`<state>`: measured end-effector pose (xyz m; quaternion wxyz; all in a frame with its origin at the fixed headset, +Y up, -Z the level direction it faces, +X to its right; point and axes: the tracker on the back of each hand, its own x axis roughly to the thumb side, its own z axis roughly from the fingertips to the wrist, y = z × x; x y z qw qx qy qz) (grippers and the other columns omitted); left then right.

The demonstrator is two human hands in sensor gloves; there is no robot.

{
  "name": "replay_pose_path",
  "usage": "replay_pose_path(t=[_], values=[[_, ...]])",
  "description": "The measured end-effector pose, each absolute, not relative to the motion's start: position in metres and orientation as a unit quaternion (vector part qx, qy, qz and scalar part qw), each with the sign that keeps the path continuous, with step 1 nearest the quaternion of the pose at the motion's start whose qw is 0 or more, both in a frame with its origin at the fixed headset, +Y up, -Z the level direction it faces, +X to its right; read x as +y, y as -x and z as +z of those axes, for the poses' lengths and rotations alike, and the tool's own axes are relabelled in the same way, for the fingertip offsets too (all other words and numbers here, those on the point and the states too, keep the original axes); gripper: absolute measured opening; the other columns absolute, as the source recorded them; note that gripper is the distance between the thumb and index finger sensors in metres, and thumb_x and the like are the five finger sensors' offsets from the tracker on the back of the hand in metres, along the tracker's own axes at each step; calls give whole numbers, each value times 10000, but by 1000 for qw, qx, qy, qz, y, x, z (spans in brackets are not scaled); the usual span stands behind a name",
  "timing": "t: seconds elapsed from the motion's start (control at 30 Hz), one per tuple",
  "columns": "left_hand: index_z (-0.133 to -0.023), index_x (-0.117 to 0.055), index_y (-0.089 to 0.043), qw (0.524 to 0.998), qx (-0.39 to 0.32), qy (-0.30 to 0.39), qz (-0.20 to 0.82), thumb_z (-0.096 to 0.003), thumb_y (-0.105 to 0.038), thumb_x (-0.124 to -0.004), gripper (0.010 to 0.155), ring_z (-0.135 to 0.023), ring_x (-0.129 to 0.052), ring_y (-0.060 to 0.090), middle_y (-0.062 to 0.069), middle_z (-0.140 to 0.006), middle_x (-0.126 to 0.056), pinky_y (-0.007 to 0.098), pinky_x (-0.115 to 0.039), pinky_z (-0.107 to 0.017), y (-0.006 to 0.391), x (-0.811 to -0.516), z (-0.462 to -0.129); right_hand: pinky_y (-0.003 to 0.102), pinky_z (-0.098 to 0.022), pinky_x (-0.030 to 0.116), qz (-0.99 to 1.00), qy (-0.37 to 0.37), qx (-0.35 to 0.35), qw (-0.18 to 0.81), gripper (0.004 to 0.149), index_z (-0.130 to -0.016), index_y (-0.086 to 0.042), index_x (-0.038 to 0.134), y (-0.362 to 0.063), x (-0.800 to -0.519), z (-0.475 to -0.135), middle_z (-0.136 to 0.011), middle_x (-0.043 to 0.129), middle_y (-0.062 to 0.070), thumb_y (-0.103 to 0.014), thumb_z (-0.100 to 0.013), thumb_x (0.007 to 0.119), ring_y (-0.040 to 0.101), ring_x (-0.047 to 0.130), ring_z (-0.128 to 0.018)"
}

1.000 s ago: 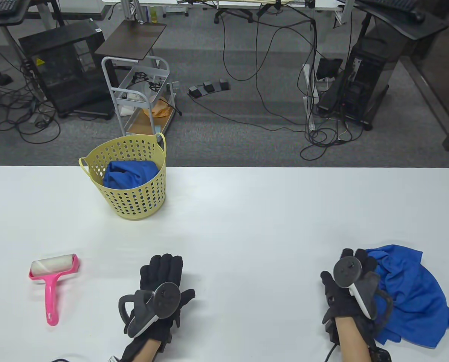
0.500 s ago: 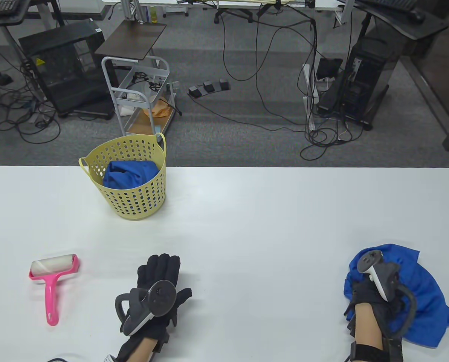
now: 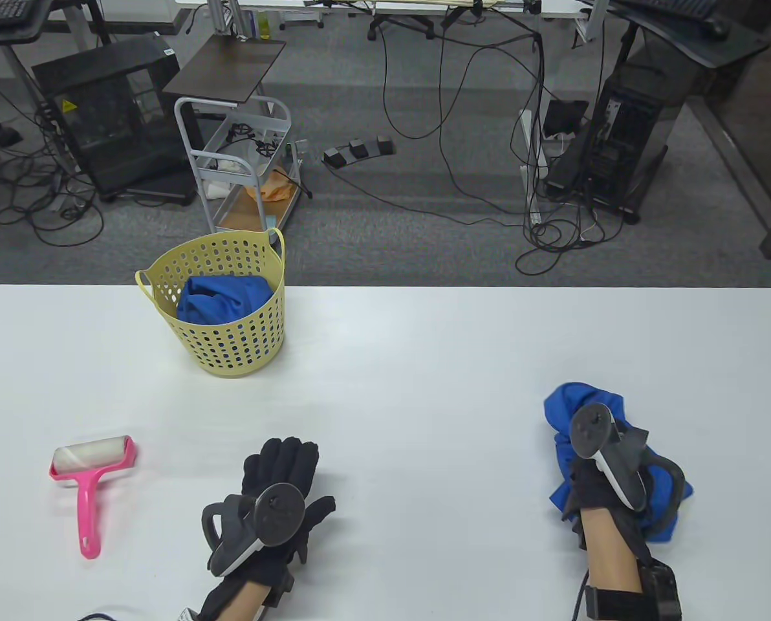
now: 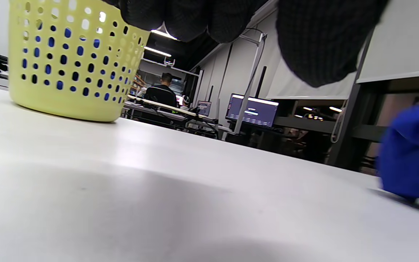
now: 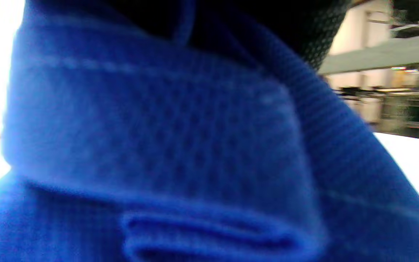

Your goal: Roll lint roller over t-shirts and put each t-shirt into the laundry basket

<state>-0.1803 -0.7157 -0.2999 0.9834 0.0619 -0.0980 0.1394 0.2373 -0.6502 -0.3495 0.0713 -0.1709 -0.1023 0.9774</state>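
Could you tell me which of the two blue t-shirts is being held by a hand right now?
The bunched t-shirt near the table's right side, gripped by the right hand; the other t-shirt lies in the yellow basket.

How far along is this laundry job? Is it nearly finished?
About halfway, it seems. One blue t-shirt already sits in the yellow laundry basket. The right hand grips a second, bunched blue shirt on the table. The pink lint roller lies untouched; the left hand rests flat. Rolling and basketing remain.
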Motion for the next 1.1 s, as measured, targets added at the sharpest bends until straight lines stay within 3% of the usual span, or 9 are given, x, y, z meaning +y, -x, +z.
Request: replay_pose_path(t=[0.2,0.27,0.33,0.4,0.47,0.53,0.63,0.9,1.1], values=[[-1112,-263,-236,937,-172,-26,302,-448,-562,-799,913,-1083,-618,322,74,-1141,-442,504,-532,-783,153,-675,-299,415,-528,865,947,-36,-195,255,464,-890,-338,567,-161,-557,-313,-949,786,55,-328,-458,739,287,931,-764],[-1093,-125,-198,918,-188,-23,349,-443,-572,-801,1009,-1061,-662,363,107,-1138,-398,546,-591,-757,140,-655,-304,413,-529,869,927,-94,-187,312,464,-894,-339,568,-144,-540,-307,-951,790,58,-338,-464,741,287,935,-764],[-1002,117,-179,907,-183,-27,377,-441,-587,-795,1146,-1084,-550,439,134,-1133,-201,610,-598,-736,132,-632,-313,430,-531,862,901,-157,-168,368,460,-894,-336,579,-130,-531,-305,-958,789,68,-332,-466,749,303,928,-771],[-986,149,-288,899,-183,-69,393,-432,-605,-791,1136,-1087,-523,448,139,-1126,-153,636,-623,-712,132,-613,-326,445,-539,857,882,-196,-149,401,460,-896,-336,587,-121,-527,-305,-969,789,72,-341,-468,756,313,922,-785],[-1099,-201,-354,889,-184,-83,411,-454,-551,-787,894,-1060,-649,364,81,-1120,-452,620,-652,-703,135,-594,-339,469,-554,844,875,-200,-135,420,459,-901,-342,587,-117,-527,-307,-999,766,88,-344,-473,754,340,902,-808],[-968,-713,-309,872,-200,-109,432,-475,-472,-780,524,-742,-989,269,-8,-845,-886,573,-711,-680,141,-579,-345,498,-572,827,881,-183,-137,415,454,-905,-338,585,-121,-528,-313,-1035,726,108,-357,-478,739,370,867,-843],[-961,-734,-300,882,-195,-144,403,-483,-483,-754,512,-475,-1018,200,29,-680,-935,486,-803,-600,158,-556,-349,510,-580,819,885,-123,-171,415,452,-910,-326,541,-148,-531,-322,-1082,636,123,-338,-488,704,392,836,-864],[-917,-784,-276,896,-187,-186,356,-482,-513,-759,496,-375,-982,143,-5,-573,-932,450,-813,-577,184,-486,-348,400,-449,887,891,-92,-168,411,455,-918,-292,537,-178,-522,-333,-943,787,61,-352,-498,703,273,967,-680],[-839,-841,-187,872,-213,-198,394,-492,-524,-803,486,-289,-981,137,-14,-480,-950,434,-842,-526,170,-453,-343,489,-599,777,921,-90,-140,353,535,-1012,-279,449,-165,-507,-341,-1072,627,110,-370,-544,692,351,807,-861]])
